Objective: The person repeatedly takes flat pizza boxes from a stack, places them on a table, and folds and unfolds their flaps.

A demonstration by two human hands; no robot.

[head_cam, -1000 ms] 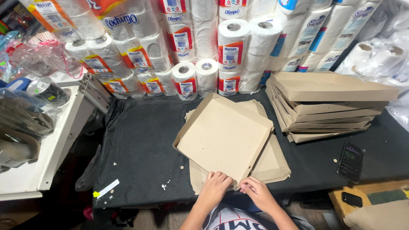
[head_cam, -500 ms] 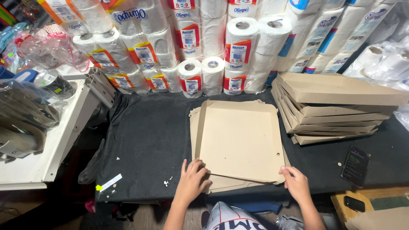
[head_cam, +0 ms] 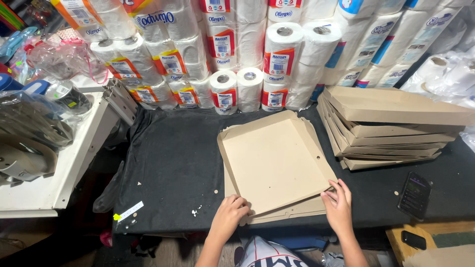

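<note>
A flat brown cardboard box blank [head_cam: 274, 160] with raised side flaps lies on top of several more flat blanks [head_cam: 297, 211] on the black cloth-covered table [head_cam: 173, 168]. My left hand [head_cam: 230, 213] rests with curled fingers on the blank's near left corner. My right hand [head_cam: 338, 205] presses its fingertips on the near right corner. Neither hand lifts the cardboard.
A stack of folded cardboard boxes [head_cam: 391, 126] stands at the right. Toilet paper rolls [head_cam: 232, 89] and packs line the back. A dark phone [head_cam: 414, 194] lies at the right, another [head_cam: 412, 240] on a wooden surface. A white side table [head_cam: 59, 173] with bagged items stands left.
The top blank has been turned and laid flatter on the pile. My hands moved apart from its near middle to its two near corners.
</note>
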